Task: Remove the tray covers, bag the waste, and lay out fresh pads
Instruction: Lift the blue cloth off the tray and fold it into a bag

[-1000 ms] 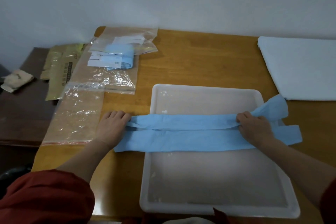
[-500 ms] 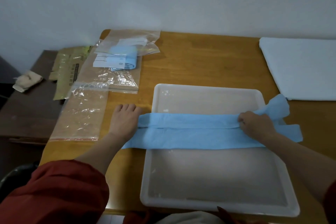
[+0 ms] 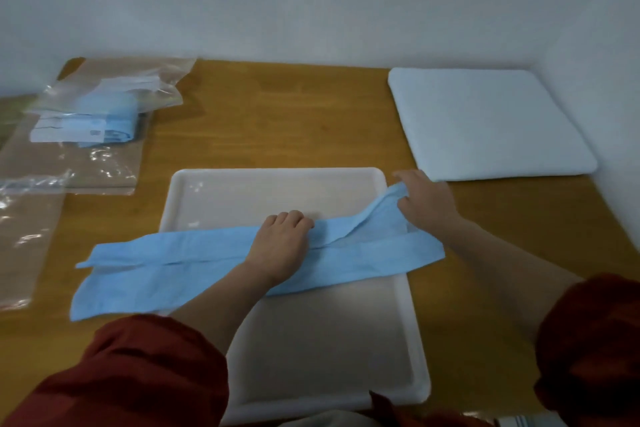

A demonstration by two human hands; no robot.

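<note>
A wide strip of bare table (image 3: pixel 284 114) is lying free between the plastic bags (image 3: pixel 86 121) on the left and the white pad (image 3: pixel 485 121) on the right, while the blue cover (image 3: pixel 166 263) is crossing the tray (image 3: pixel 242 191) and blocking its middle part.

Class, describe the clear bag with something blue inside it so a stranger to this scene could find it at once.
Find the wooden table and look to its far left corner, beyond the white tray. Several plastic bags lie there; take the crumpled clear bag on top. It alone holds a folded blue sheet with a white label.
</note>
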